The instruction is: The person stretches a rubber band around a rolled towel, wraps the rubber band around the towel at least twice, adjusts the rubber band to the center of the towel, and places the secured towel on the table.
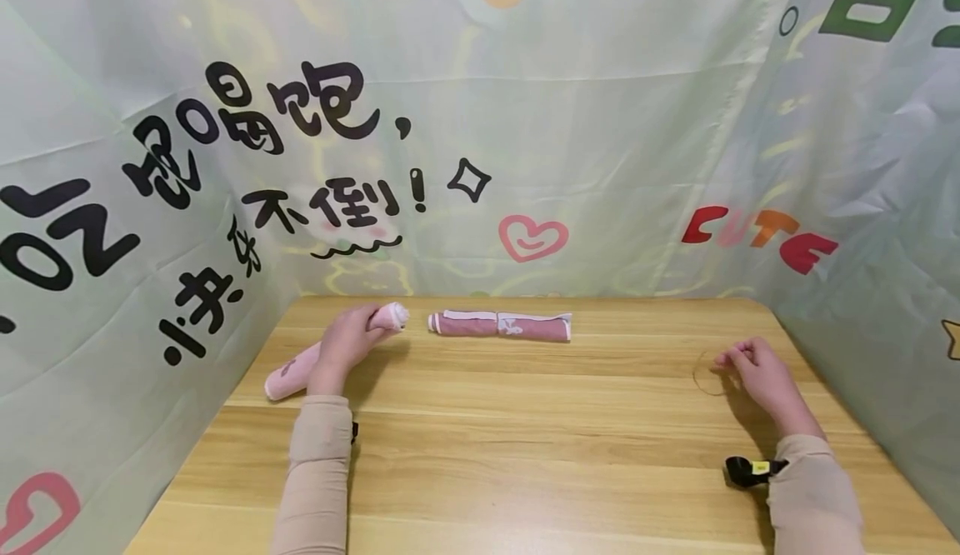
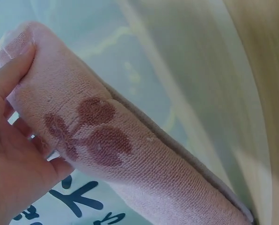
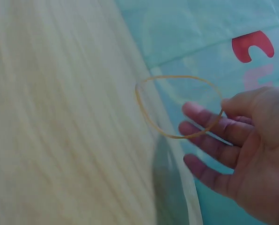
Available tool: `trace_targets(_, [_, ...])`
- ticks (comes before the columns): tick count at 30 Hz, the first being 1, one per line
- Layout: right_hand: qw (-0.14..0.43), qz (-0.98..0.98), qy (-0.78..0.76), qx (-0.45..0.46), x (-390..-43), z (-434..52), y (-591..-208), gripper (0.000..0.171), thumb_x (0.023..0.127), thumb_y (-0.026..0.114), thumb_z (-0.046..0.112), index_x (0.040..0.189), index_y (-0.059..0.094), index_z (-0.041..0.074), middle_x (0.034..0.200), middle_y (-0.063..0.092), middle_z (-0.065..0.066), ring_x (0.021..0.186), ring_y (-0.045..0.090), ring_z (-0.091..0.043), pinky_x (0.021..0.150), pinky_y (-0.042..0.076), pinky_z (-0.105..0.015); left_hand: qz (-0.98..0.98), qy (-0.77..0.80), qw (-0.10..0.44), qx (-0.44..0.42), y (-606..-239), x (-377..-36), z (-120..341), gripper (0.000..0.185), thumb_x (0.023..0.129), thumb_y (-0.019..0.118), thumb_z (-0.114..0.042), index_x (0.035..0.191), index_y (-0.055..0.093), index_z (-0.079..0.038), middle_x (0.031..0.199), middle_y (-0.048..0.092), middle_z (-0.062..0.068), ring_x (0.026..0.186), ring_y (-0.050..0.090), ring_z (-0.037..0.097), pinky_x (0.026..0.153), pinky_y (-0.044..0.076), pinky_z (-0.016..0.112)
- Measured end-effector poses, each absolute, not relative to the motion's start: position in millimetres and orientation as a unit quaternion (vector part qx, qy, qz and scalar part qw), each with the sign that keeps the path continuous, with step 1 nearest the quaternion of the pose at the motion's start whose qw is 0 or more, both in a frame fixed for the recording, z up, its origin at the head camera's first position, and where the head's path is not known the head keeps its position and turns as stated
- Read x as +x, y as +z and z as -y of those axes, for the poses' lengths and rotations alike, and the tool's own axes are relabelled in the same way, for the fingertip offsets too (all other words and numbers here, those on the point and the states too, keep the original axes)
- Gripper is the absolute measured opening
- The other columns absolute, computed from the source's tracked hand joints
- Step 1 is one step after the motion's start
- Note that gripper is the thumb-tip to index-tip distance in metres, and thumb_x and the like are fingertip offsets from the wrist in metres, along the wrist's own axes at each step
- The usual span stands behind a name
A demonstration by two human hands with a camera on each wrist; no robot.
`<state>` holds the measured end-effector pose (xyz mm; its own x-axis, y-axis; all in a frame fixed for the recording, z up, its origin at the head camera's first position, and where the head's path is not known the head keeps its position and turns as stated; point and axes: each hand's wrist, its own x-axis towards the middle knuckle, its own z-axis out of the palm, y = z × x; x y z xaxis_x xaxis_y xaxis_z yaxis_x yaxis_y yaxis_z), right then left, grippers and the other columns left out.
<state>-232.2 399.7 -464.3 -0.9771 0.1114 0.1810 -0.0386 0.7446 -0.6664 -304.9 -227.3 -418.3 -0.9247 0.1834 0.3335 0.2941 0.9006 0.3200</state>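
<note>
1. Your left hand [image 1: 347, 347] is curling round the pale pink rolled terry towel with a cherry print [image 1: 330, 351], which is lying slantwise at about ten o'clock on the light wooden table [image 1: 525, 455].
2. Your right hand [image 1: 757, 372] is pinching a thin tan rubber band [image 3: 177, 105] between thumb and forefinger at about three o'clock, the other fingers [image 3: 209, 150] spreading loosely.
3. The towel is looking soft, light and springy, so it is likely wanting to unroll; keep gripping it round the middle.
4. The band is looking stretchy and slippery.
5. A darker pink rolled towel with white edging [image 1: 500, 325] is lying at twelve o'clock, apart from both hands.
</note>
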Motion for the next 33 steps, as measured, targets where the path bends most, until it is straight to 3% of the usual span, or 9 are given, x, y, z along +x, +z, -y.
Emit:
trace_targets(3, [0.104, 0.891, 0.442, -0.011, -233.1, -397.6, -461.9, 0.024, 0.105, 0.037, 0.022, 0.105, 0.045, 0.000, 0.085, 0.071, 0.014, 0.077, 0.054, 0.018, 0.066, 0.044, -0.011, 0.962, -0.187, 0.152, -0.129, -417.1, -302.5, 220.6, 0.034, 0.086, 0.074, -0.030, 0.107, 0.067, -0.004, 0.103, 0.070, 0.018, 0.094, 0.066, 0.038, 0.084, 0.051, 0.053])
trace_targets(6, [0.095, 0.814, 0.573, 0.011, -233.6, -394.6, -459.3, 0.020, 0.105, 0.040, 0.024, 0.104, 0.044, 0.004, 0.084, 0.069, 0.025, 0.080, 0.062, 0.012, 0.070, 0.050, -0.011, 0.962, -0.187, 0.149, -0.130, -416.5, -300.1, 214.3, 0.035, 0.086, 0.074, -0.031, 0.107, 0.067, -0.005, 0.104, 0.070, 0.017, 0.095, 0.065, 0.036, 0.085, 0.051, 0.052])
trace_targets(11, [0.082, 0.600, 0.792, 0.074, -236.1, -385.7, -457.5, 0.011, 0.103, 0.044, 0.009, 0.099, 0.053, 0.005, 0.091, 0.076, 0.003, 0.084, 0.072, -0.008, 0.073, 0.057, -0.019, 0.962, -0.182, 0.151, -0.137, -417.0, -296.8, 205.8, 0.035, 0.087, 0.073, -0.032, 0.109, 0.067, -0.007, 0.108, 0.070, 0.016, 0.100, 0.065, 0.035, 0.088, 0.051, 0.051])
trace_targets(15, [0.054, 0.432, 0.892, 0.119, -238.9, -380.9, -456.4, 0.029, 0.103, 0.035, -0.002, 0.096, 0.063, 0.001, 0.094, 0.075, -0.010, 0.086, 0.074, -0.021, 0.076, 0.059, -0.029, 0.961, -0.185, 0.148, -0.141, -415.8, -292.9, 200.2, 0.036, 0.086, 0.073, -0.032, 0.111, 0.067, -0.007, 0.109, 0.070, 0.015, 0.101, 0.065, 0.034, 0.089, 0.051, 0.050])
trace_targets(18, [0.010, 0.328, 0.934, 0.143, -240.5, -381.4, -456.7, 0.037, 0.104, 0.028, -0.001, 0.100, 0.065, -0.003, 0.099, 0.074, -0.017, 0.091, 0.071, -0.029, 0.081, 0.058, -0.036, 0.960, -0.186, 0.151, -0.145, -414.2, -291.1, 195.8, 0.036, 0.086, 0.074, -0.032, 0.112, 0.067, -0.007, 0.109, 0.070, 0.015, 0.101, 0.065, 0.033, 0.089, 0.052, 0.049])
trace_targets(26, [-0.112, 0.150, 0.966, 0.177, -245.9, -383.7, -459.0, 0.050, 0.106, 0.015, 0.006, 0.120, 0.061, -0.005, 0.117, 0.067, -0.022, 0.108, 0.061, -0.038, 0.094, 0.049, -0.052, 0.957, -0.178, 0.158, -0.163, -412.2, -287.8, 181.6, 0.034, 0.086, 0.074, -0.029, 0.112, 0.067, -0.008, 0.107, 0.071, 0.013, 0.098, 0.066, 0.032, 0.087, 0.053, 0.048])
trace_targets(33, [-0.132, 0.151, 0.950, 0.240, -250.1, -374.2, -460.4, 0.054, 0.104, 0.011, -0.002, 0.127, 0.059, -0.004, 0.127, 0.064, -0.020, 0.116, 0.061, -0.035, 0.090, 0.050, -0.044, 0.954, -0.167, 0.167, -0.183, -414.3, -285.9, 169.2, 0.035, 0.086, 0.074, -0.030, 0.112, 0.067, -0.008, 0.105, 0.070, 0.012, 0.097, 0.066, 0.031, 0.086, 0.053, 0.048])
